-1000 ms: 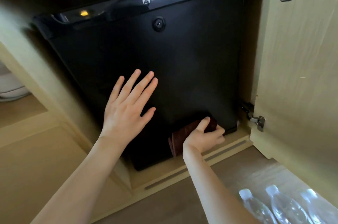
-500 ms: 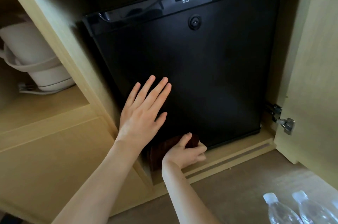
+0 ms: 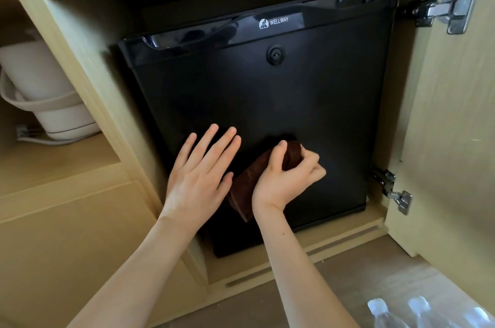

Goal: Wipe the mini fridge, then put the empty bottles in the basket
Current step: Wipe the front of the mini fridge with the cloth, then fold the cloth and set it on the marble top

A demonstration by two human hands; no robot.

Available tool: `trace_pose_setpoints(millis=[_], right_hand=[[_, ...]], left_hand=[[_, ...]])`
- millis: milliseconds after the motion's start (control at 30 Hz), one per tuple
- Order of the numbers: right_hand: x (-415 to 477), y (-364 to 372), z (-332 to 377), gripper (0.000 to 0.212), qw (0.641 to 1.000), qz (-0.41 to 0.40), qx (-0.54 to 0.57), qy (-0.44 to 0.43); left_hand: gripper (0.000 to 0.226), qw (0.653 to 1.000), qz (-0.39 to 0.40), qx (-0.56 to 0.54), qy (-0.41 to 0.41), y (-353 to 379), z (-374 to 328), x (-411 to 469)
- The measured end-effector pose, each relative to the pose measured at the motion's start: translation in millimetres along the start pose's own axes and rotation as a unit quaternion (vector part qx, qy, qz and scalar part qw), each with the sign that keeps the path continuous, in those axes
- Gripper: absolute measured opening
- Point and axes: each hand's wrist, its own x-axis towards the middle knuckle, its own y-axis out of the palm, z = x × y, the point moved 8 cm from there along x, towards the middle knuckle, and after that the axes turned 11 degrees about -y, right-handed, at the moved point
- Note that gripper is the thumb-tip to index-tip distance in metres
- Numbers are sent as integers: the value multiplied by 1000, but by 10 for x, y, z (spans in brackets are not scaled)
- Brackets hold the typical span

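Two bare hands are working low on the front of the mini fridge [image 3: 294, 102], which is sitting inside a pale wooden cabinet [image 3: 88, 41] with its black door shut.

Left hand [image 3: 199, 175] is lying flat against the lower left of the fridge front. Its fingers are straight and slightly spread, and it is holding nothing.

Right hand [image 3: 284, 177] is gripping a brown cloth [image 3: 242, 189]. Thumb and fingers are curling round the bunched upper part and pressing it to the fridge front, just beside the left hand. A loose fold is hanging down past the wrist. Whether the cloth is touching the left thumb, I cannot tell.

Round lock [image 3: 275, 54] is sitting near the top centre of the fridge, under the white brand label [image 3: 274, 22].

Cabinet door [image 3: 460, 126] is standing open on the right, hanging on two metal hinges [image 3: 442, 6].

Three clear bottles [image 3: 379, 311] are showing only their tops at lower right, on the floor [image 3: 361, 274], well apart from both hands. Upright or lying, I cannot tell.

White kettle [image 3: 45, 102] is resting on a shelf [image 3: 53, 159] in the compartment left of the fridge, its cord [image 3: 32, 136] trailing beside it.
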Motion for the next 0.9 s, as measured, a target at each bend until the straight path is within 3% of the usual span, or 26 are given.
trace_pose_setpoints(millis=[200,333,500,633,767,900], right_hand=[[90,-100,38,21,994,106,20,-24],[168,-249,170,21,977,185,12,-103],[37,-701,200,21,968,231,-43,-85],[-61,-1199,330,20,959,259,-114,-33],[-58,-1563,645,20,934,301,-183,57],[109,-1672,1427,20,908,334,-230,105]], left_hand=[[44,998,-57,-24,-10,-177,-77,33],[33,990,-77,-99,-62,-280,-152,4],[30,980,25,-150,-129,-247,-389,-348],[28,968,134,-174,-120,-423,-630,-798],[31,960,233,-144,-62,-896,-767,-1084],[39,937,307,-150,-70,-1777,-739,-915]])
